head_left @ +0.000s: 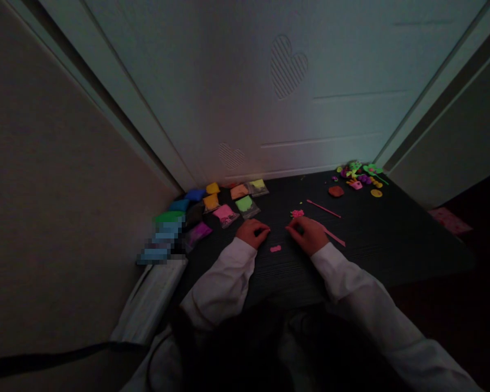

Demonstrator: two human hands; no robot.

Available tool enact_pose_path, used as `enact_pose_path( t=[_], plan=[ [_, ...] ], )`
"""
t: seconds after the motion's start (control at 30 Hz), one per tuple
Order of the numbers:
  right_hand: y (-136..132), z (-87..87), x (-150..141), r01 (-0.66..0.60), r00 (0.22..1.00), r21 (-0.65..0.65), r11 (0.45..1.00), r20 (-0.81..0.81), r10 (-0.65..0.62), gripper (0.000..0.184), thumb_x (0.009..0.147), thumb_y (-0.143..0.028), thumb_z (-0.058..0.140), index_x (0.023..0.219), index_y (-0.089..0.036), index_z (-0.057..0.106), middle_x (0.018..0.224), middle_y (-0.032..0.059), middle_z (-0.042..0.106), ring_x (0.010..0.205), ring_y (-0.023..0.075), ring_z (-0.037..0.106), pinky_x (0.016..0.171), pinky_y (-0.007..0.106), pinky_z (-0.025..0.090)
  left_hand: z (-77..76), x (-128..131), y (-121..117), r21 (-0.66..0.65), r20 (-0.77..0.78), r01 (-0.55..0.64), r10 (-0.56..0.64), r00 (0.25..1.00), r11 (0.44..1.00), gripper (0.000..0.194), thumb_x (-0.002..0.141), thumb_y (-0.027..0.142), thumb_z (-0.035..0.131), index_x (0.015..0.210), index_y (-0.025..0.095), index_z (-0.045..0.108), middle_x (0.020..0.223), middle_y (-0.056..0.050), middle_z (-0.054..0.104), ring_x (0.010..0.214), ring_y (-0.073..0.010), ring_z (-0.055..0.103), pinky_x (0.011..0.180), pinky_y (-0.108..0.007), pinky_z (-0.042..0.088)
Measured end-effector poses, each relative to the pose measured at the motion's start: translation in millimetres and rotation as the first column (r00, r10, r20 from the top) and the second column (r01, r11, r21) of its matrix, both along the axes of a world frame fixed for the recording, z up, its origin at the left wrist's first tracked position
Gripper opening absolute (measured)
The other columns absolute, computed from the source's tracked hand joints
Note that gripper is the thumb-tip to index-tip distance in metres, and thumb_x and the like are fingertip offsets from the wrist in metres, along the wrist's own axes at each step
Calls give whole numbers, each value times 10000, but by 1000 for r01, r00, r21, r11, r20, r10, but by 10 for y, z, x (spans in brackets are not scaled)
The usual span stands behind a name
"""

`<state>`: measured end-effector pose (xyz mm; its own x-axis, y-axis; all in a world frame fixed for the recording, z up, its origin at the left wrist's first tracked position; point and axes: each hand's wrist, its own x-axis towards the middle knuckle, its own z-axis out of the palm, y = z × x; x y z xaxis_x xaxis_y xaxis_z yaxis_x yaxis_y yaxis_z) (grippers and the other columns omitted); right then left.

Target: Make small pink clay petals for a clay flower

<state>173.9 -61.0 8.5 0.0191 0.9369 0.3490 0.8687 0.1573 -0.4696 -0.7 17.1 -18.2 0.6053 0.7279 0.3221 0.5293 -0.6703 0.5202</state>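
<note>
Both my hands rest on a dark table (pixel 384 239) in dim light, sleeves white. My left hand (pixel 251 233) is curled, fingers closed, with its tip turned toward the right; what it pinches is too small to make out. My right hand (pixel 308 234) is also curled with fingers together, close to a small pink flower-like clay piece (pixel 297 213). A small pink clay bit (pixel 275 249) lies between and just below the hands. A pink stick tool (pixel 323 209) lies beyond the right hand, and a pink strip (pixel 335 237) runs beside it.
Several small bags of coloured clay (pixel 224 204) lie at the table's far left. Finished clay figures (pixel 357 175), a red lump (pixel 336 191) and a yellow disc (pixel 376 193) sit at the far right. A white door (pixel 269 92) stands behind the table.
</note>
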Motion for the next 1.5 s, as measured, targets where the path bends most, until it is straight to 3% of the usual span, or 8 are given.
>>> enact_pose_path(
  t=[0.17, 0.3, 0.43, 0.57, 0.77, 1.07, 1.33, 1.5],
  plan=[
    [-101, -16, 158, 144, 974, 34, 989, -179, -136, 197, 717, -295, 425, 869, -189, 493, 824, -1, 574, 695, 97, 532, 655, 213, 394, -9, 3, 3, -3, -14, 9, -9, 1000, 1000, 208, 689, 318, 437, 739, 185, 588, 721, -28, 576, 717, -122, 493, 685, -269, 388],
    [-106, -32, 149, 47, 979, -25, 999, -198, -51, 227, 738, -291, 399, 924, -215, 504, 882, -11, 579, 796, 94, 527, 716, 212, 385, -7, 10, 6, -8, -17, 20, -20, 1000, 1000, 216, 690, 326, 433, 749, 185, 587, 706, -28, 570, 709, -122, 493, 678, -268, 389],
    [-98, -21, 84, -41, 978, -125, 991, -206, 14, 209, 730, -343, 401, 786, -196, 538, 652, -25, 587, 605, 83, 534, 589, 196, 399, -4, 14, 8, -7, 0, 22, -22, 1000, 1000, 212, 686, 326, 440, 744, 184, 586, 707, -26, 571, 701, -119, 492, 685, -268, 388],
    [-94, -29, 67, 17, 983, -102, 995, -181, -36, 228, 656, -400, 481, 689, -178, 524, 598, -20, 561, 545, 92, 507, 528, 202, 386, -10, 13, 9, -4, 7, 23, -23, 1000, 1000, 210, 683, 328, 445, 741, 184, 586, 712, -25, 572, 702, -119, 491, 682, -265, 388],
    [-82, -63, 108, -68, 975, -41, 997, -216, 58, 180, 717, -297, 432, 832, -213, 542, 799, -9, 591, 721, 102, 528, 654, 210, 390, -23, 4, -2, -7, -2, 4, -4, 1000, 1000, 208, 681, 328, 447, 739, 187, 589, 724, -27, 572, 710, -123, 490, 682, -267, 386],
    [-91, -39, 90, 19, 979, -23, 1000, -200, -23, 180, 671, -364, 480, 686, -191, 529, 614, -19, 556, 565, 100, 500, 549, 213, 384, -12, 17, 8, -15, -9, 6, -6, 1000, 1000, 198, 673, 318, 458, 733, 185, 593, 712, -28, 572, 698, -122, 494, 686, -272, 384],
    [-83, -56, 116, -30, 972, 12, 999, -232, 32, 207, 751, -262, 382, 899, -212, 518, 800, 0, 596, 757, 114, 533, 690, 237, 396, -39, 7, 18, 3, 9, 28, -28, 1000, 1000, 197, 679, 314, 453, 743, 186, 589, 711, -25, 573, 705, -121, 493, 680, -266, 385],
    [-104, -17, 99, 11, 978, -28, 1000, -207, -17, 184, 711, -350, 430, 718, -197, 531, 641, -11, 576, 598, 110, 525, 574, 228, 399, -33, 10, 10, -4, 1, 14, -14, 1000, 1000, 195, 675, 319, 458, 737, 191, 591, 715, -24, 572, 706, -120, 492, 679, -261, 387]
  ],
)
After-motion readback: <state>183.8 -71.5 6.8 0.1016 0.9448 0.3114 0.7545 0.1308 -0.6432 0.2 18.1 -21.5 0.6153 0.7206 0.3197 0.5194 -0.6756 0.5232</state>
